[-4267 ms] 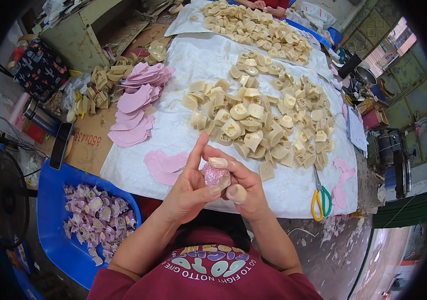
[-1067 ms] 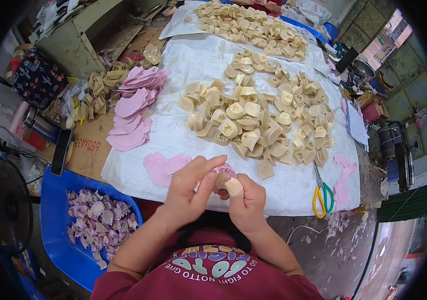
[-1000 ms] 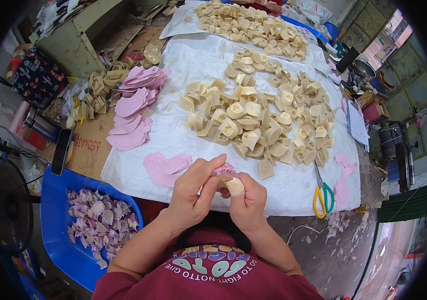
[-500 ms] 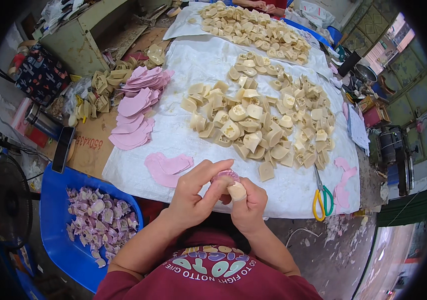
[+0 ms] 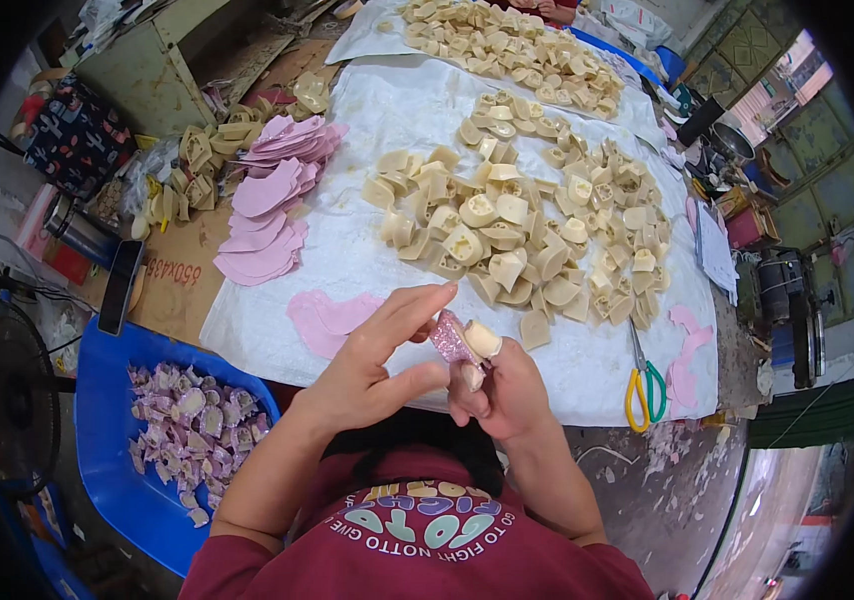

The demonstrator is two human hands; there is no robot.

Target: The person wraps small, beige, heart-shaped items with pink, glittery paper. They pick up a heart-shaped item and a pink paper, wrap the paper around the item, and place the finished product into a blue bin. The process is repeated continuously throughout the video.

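Observation:
My right hand (image 5: 503,392) grips a small cream wedge-shaped block (image 5: 482,340) with a pink glittery piece (image 5: 450,336) pressed against its side. My left hand (image 5: 375,360) has its fingers stretched along that pink piece, thumb under it. Both hands hover over the near edge of the white sheet (image 5: 347,240). Just beyond them lies a heap of several bare cream blocks (image 5: 517,220). A pink cut-out shape (image 5: 327,318) lies flat on the sheet by my left hand.
A stack of pink cut-outs (image 5: 272,195) lies at left. A blue tub (image 5: 107,400) at lower left holds several pink-covered blocks (image 5: 192,435). Yellow-green scissors (image 5: 643,385) rest at right. More cream blocks (image 5: 507,45) fill the far sheet. A black fan (image 5: 2,390) stands far left.
The block and pink piece stayed in my hands throughout. My left fingers have shifted from curled over it to stretched along the pink piece, and the hands have lifted slightly.

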